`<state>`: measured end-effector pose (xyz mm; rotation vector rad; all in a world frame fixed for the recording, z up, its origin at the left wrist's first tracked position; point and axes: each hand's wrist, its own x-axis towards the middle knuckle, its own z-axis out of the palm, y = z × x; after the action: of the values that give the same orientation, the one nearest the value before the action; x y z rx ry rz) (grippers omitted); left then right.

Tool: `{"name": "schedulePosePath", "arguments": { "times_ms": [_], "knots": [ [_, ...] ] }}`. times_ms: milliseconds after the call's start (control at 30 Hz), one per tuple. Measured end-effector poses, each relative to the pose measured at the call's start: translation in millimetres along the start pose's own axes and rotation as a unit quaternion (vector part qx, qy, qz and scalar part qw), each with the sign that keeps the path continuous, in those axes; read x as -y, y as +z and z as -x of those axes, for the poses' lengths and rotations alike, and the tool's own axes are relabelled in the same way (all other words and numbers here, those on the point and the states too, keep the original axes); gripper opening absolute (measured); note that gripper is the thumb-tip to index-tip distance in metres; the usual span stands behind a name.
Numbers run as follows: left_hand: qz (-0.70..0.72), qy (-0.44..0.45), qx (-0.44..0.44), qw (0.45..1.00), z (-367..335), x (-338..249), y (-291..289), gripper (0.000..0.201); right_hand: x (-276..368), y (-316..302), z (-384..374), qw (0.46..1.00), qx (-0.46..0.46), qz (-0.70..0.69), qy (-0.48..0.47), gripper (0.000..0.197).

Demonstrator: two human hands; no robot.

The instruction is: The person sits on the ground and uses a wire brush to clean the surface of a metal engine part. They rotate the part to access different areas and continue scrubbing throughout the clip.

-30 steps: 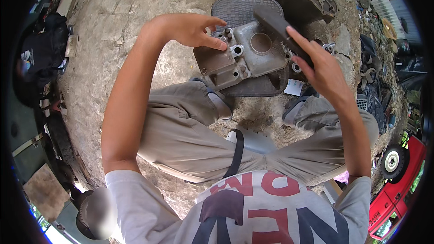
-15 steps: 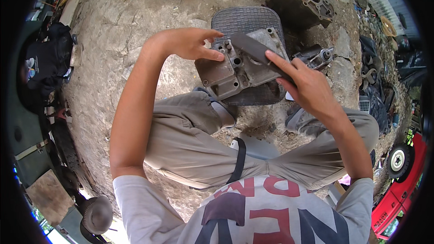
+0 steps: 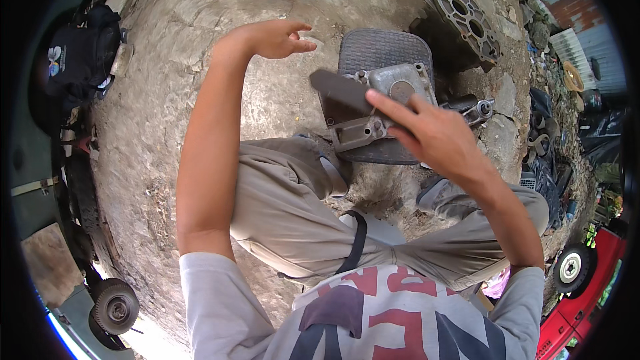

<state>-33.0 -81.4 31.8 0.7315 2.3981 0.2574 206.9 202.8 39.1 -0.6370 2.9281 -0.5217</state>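
My right hand (image 3: 437, 137) grips a dark, flat, round-ended bar tool (image 3: 339, 90), index finger stretched along it. The tool lies over the left part of a grey metal casting (image 3: 415, 79) with bolt holes, hiding some of it; whether it touches cannot be made out. Under the casting is a black woven-pattern stool top (image 3: 387, 47), between and beyond my feet. My left hand (image 3: 270, 39) hangs above the ground, left of the stool top, fingers apart and holding nothing.
A larger metal housing (image 3: 467, 23) stands at the far right, with a smaller metal part (image 3: 477, 112) nearer. A black backpack (image 3: 87, 53) is at the left by a green vehicle (image 3: 30, 160). A red vehicle (image 3: 583, 293) and black plastic bags (image 3: 550, 173) are at the right.
My left hand has lifted off the casting and moved away to the left. The tool in my right hand has shifted over the casting's left side. The whole view has shifted slightly.
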Motion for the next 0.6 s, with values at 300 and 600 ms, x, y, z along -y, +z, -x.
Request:
{"name": "schedulePosePath", "arguments": {
  "times_ms": [300,600],
  "knots": [
    [-0.025,0.002,-0.014,1.000,-0.2,-4.3,6.8,0.079,12.2,-8.4,9.2,0.998,0.028,-0.051,-0.001,0.069],
    [0.003,0.024,-0.016,1.000,-8.8,-1.4,6.5,0.053,17.8,-13.0,-7.8,0.994,-0.034,-0.107,-0.015,0.069]
  ]
}}
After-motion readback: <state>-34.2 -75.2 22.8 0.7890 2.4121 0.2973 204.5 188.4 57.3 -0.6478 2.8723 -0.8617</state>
